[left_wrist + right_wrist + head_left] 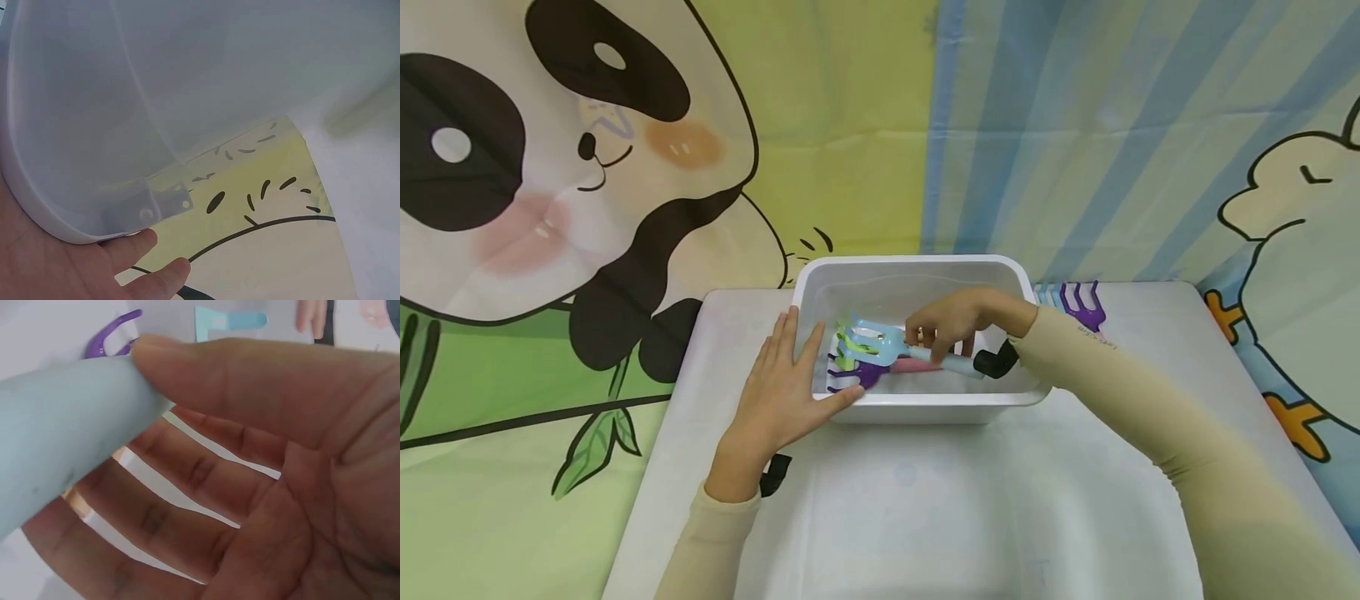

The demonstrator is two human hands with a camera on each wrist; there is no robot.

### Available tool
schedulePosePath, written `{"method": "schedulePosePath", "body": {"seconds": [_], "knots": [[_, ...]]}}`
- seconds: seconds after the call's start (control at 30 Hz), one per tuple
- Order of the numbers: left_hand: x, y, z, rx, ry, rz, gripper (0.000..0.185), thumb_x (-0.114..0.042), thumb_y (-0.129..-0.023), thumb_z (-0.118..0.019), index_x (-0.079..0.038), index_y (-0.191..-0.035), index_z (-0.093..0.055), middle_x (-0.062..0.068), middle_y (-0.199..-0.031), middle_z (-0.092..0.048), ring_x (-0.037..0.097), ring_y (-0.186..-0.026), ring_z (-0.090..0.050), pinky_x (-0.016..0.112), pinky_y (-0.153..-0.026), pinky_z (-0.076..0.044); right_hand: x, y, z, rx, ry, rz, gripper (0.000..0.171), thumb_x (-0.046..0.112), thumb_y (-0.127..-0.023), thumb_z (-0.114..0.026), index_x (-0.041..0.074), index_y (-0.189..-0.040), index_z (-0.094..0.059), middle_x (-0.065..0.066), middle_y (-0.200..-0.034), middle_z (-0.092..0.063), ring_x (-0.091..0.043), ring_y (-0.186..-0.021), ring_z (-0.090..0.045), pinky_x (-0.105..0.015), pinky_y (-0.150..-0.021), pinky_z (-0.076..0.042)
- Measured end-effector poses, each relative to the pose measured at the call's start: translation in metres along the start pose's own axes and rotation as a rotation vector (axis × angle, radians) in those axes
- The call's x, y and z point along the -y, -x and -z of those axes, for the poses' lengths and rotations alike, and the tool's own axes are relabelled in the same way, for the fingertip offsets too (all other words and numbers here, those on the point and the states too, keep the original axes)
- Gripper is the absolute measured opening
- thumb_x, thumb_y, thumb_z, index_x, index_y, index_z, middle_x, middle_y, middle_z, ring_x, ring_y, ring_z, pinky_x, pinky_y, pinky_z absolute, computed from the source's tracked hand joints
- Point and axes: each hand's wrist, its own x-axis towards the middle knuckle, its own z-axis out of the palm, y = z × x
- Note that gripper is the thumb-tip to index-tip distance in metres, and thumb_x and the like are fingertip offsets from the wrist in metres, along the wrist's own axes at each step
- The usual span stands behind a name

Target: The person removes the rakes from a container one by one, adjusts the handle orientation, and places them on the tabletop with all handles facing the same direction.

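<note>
Head view: white plastic bin (917, 408) on a white table (925, 517). Left hand (778, 392) flat w/ fingers straight, pressed against bin's left corner. Right hand (958, 321) inside the bin, pinching the handle of a light blue toy rake (887, 343) above green and purple rakes (853, 373). More rakes (1075, 302) lie behind the bin.

Left wrist: left hand's fingers (144, 240) straight under the bin's rim (69, 231).

Right wrist: right hand's thumb (250, 381) clamps the blue handle (69, 431).

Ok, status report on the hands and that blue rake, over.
Left hand flat against the white bin. Right hand grips the light blue rake by its handle, over the bin. Purple and green rakes lie beneath; nothing blocking.
</note>
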Motion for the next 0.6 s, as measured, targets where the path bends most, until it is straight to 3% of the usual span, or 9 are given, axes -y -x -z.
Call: {"method": "schedulePosePath", "body": {"seconds": [0.23,0.6], "knots": [[0.0,0.0,0.0,-0.006,-0.001,-0.007,0.111,-0.088,-0.08,-0.044,-0.011,-0.158,-0.03,0.019,-0.165,0.0,0.033,-0.152,0.001,0.055,-0.119,-0.012,-0.006,0.034,0.004,-0.101,-0.102,0.061,0.033,0.004,-0.093,-0.064,0.009,-0.123,-0.051,-0.016,-0.116,-0.055,-0.027,-0.093,-0.061,-0.042,-0.072,-0.059],[0.0,0.0,-0.001,0.003,-0.011,-0.004,0.112,-0.087,-0.08,-0.044,-0.01,-0.159,-0.028,0.019,-0.166,0.001,0.034,-0.152,0.001,0.056,-0.118,-0.013,-0.025,0.096,0.007,-0.27,-0.203,0.114,0.038,0.009,-0.096,-0.066,0.007,-0.129,-0.049,-0.018,-0.119,-0.054,-0.03,-0.096,-0.06,-0.042,-0.075,-0.057]]}}
